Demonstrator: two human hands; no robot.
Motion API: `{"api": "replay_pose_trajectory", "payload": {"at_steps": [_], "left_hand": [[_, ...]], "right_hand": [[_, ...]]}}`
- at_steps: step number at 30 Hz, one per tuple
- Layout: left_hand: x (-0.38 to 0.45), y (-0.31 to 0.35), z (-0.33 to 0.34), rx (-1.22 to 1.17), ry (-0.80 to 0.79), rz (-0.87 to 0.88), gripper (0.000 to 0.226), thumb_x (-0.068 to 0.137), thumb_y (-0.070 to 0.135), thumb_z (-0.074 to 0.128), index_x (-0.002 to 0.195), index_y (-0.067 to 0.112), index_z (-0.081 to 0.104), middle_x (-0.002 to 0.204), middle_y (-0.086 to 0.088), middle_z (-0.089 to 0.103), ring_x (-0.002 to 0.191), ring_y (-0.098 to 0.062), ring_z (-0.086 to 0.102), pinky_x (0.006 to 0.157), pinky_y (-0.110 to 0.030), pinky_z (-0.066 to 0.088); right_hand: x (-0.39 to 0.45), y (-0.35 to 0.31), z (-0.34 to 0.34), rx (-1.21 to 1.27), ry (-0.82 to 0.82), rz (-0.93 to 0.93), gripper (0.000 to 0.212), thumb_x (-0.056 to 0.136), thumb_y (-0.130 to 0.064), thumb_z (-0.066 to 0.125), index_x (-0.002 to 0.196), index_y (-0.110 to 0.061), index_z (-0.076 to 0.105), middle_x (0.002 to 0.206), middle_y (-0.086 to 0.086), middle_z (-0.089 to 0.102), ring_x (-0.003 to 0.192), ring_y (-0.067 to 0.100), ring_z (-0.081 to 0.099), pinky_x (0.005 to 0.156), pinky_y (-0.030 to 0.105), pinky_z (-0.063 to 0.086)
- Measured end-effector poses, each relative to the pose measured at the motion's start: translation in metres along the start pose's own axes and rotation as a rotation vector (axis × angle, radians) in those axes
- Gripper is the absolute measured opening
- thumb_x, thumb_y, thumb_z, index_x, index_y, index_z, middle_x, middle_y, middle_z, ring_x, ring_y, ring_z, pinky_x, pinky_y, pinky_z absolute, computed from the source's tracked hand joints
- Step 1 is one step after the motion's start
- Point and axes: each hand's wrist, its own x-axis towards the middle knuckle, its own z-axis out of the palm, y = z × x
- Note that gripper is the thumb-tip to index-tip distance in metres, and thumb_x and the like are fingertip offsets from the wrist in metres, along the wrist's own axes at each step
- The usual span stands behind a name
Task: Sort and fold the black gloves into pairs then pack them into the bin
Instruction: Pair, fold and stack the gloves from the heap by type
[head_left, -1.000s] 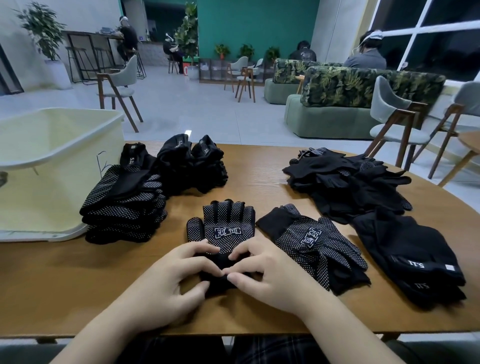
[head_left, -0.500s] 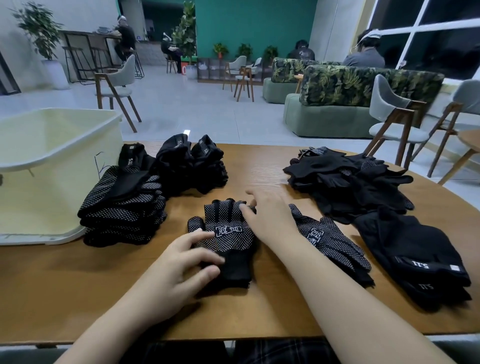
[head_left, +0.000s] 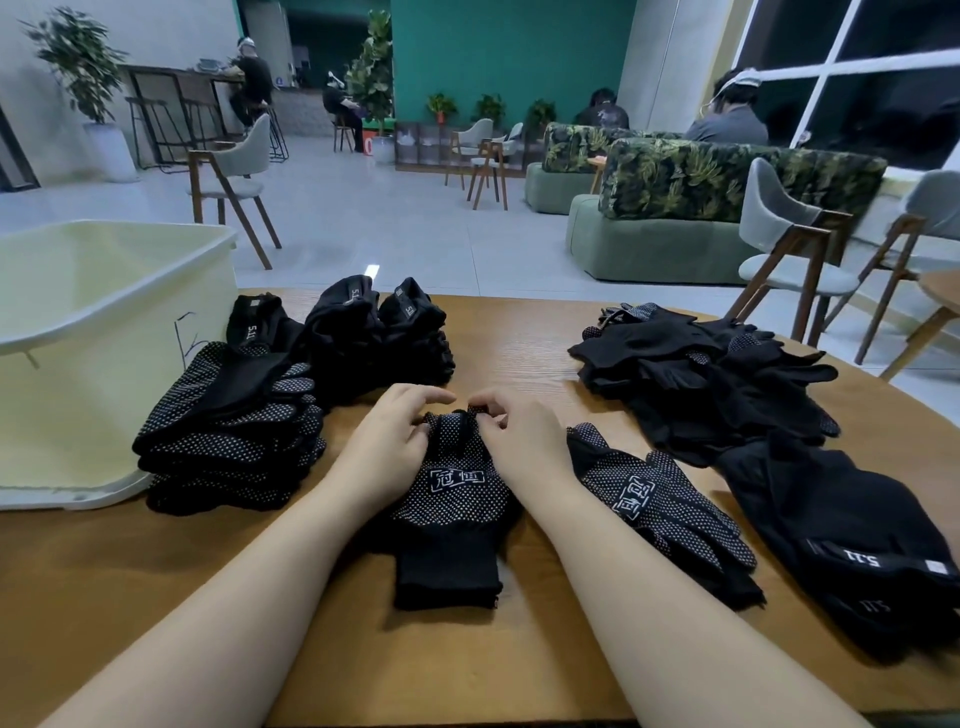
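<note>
So both hands were up at the finger end of the dotted glove (head_left: 451, 493) lying flat in the middle of the wooden surface (head_left: 467, 670), cuff pointing back toward the person. The left hand (head_left: 387, 447) had its fingers curled over the glove's left edge, gripping the finger part there, and the right hand (head_left: 519, 439) was pinching the glove's fingertips between thumb and forefinger. Looked like more than one layer under there, though I couldn't tell for sure.

Just to the right, touching the right forearm, a second dotted glove (head_left: 660, 499) lay slanted with its printed label up. Further right was a plain black pair with a strap logo (head_left: 852, 551), and behind that a loose heap of unsorted gloves (head_left: 717, 374).

On the left, a neat stack of folded dotted gloves (head_left: 228, 431) sat right against the cream bin (head_left: 104, 332), with another folded black stack (head_left: 374, 338) just behind it. The bin stood on the left end of the surface.
</note>
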Motion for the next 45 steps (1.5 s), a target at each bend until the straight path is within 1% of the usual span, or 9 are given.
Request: {"api": "replay_pose_trajectory", "payload": {"at_steps": [4,10,15,22,27,33,38,43,45], "left_hand": [[0.001,-0.008,0.002,-0.030,0.051,0.022,0.044,0.085,-0.013,0.046,0.114,0.017,0.062,0.114,0.006,0.050,0.111,-0.008,0.051,0.098,-0.017,0.037],[-0.001,-0.008,0.004,-0.020,0.033,-0.008,0.035,0.090,-0.003,0.051,0.115,0.020,0.061,0.114,0.010,0.048,0.104,-0.007,0.050,0.089,-0.017,0.038],[-0.001,-0.008,0.005,0.042,0.042,-0.013,0.033,0.088,0.001,0.057,0.114,0.019,0.061,0.112,0.011,0.048,0.099,-0.006,0.048,0.084,-0.016,0.036],[0.002,-0.010,0.004,0.050,0.035,-0.066,0.032,0.087,0.009,0.063,0.116,0.022,0.058,0.114,0.011,0.047,0.099,-0.005,0.050,0.083,-0.017,0.035],[0.002,-0.010,0.006,0.053,0.080,-0.090,0.025,0.085,0.014,0.068,0.107,0.019,0.059,0.109,0.006,0.048,0.095,-0.007,0.051,0.082,-0.015,0.036],[-0.002,-0.008,0.006,0.151,0.089,-0.082,0.013,0.089,0.020,0.063,0.101,0.017,0.061,0.098,0.004,0.057,0.092,-0.011,0.053,0.075,-0.017,0.033],[-0.005,-0.011,0.004,0.099,0.017,-0.117,0.026,0.096,0.018,0.050,0.117,0.023,0.064,0.120,0.006,0.063,0.118,-0.010,0.052,0.095,-0.019,0.036],[-0.005,-0.016,-0.001,0.197,-0.169,-0.162,0.042,0.100,0.024,0.040,0.136,0.046,0.042,0.153,-0.003,0.030,0.144,-0.016,0.019,0.112,-0.026,0.016],[-0.003,-0.016,0.001,0.242,-0.191,-0.147,0.045,0.099,0.028,0.042,0.143,0.040,0.035,0.155,-0.003,0.026,0.145,-0.018,0.016,0.114,-0.031,0.014]], "right_hand": [[0.001,0.004,0.003,-0.160,0.067,-0.075,0.021,0.093,-0.022,0.053,0.102,-0.030,0.070,0.116,-0.011,0.063,0.113,0.017,0.048,0.093,0.034,0.035],[0.000,-0.002,0.004,-0.291,0.020,-0.070,0.037,0.090,-0.055,0.051,0.095,-0.026,0.073,0.133,-0.006,0.050,0.128,0.016,0.031,0.108,0.036,0.021],[-0.001,-0.001,0.009,-0.302,-0.031,-0.053,0.022,0.087,-0.044,0.059,0.094,-0.028,0.072,0.138,-0.004,0.047,0.131,0.017,0.026,0.113,0.038,0.016],[0.008,-0.008,0.011,-0.256,-0.083,0.031,0.025,0.086,-0.048,0.061,0.092,-0.028,0.073,0.133,-0.007,0.049,0.129,0.016,0.030,0.113,0.040,0.019],[0.007,-0.007,0.013,-0.203,0.015,0.001,0.019,0.086,-0.033,0.060,0.084,-0.020,0.074,0.126,-0.007,0.055,0.123,0.016,0.035,0.107,0.032,0.023],[0.005,-0.004,0.012,-0.272,0.005,-0.022,0.019,0.088,-0.038,0.058,0.090,-0.025,0.073,0.126,-0.008,0.054,0.123,0.016,0.037,0.109,0.034,0.021],[-0.008,0.001,-0.005,-0.199,-0.004,-0.137,0.016,0.090,-0.030,0.059,0.099,-0.023,0.071,0.119,-0.008,0.058,0.119,0.013,0.040,0.101,0.027,0.026],[-0.037,0.011,-0.021,-0.095,-0.071,-0.250,0.012,0.087,-0.017,0.062,0.094,-0.019,0.072,0.106,-0.007,0.066,0.108,0.012,0.050,0.098,0.029,0.038],[-0.051,0.017,-0.024,-0.046,-0.073,-0.307,0.012,0.084,-0.013,0.064,0.092,-0.018,0.073,0.103,-0.007,0.067,0.107,0.012,0.053,0.097,0.028,0.040]]}}
